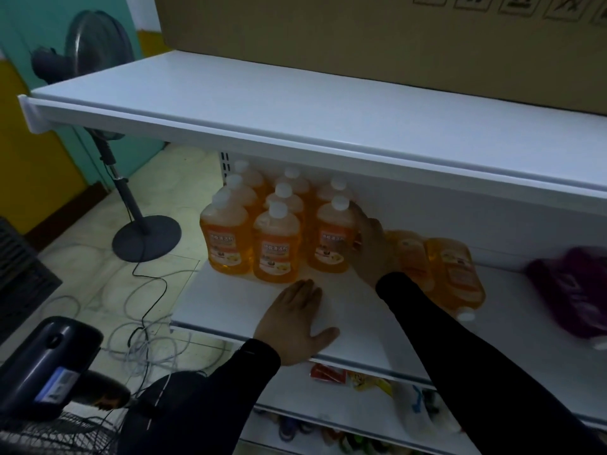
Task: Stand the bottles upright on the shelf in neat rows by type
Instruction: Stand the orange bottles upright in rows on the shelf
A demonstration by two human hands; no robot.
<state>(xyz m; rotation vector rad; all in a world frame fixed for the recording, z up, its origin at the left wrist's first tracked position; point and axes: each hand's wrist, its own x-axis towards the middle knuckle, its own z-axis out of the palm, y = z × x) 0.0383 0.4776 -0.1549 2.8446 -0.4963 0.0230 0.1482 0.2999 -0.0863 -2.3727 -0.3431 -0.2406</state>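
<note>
Gripping the front-right upright bottle (331, 239) of the orange block, the right hand (371, 249) sits nearest two fallen bottles (440, 267) lying just right, caps frontward; left hand (294, 323) flat on shelf (223, 300).

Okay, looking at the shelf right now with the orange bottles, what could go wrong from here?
1. The right hand wraps the front-right upright orange bottle with a white cap; its neighbours stand close, so a nudge might topple them.
2. The orange bottles lying on their sides reach the white shelf's front edge; the right sleeve passes over them and could roll one off.
3. The left hand rests flat, with no grip to catch anything.
</note>
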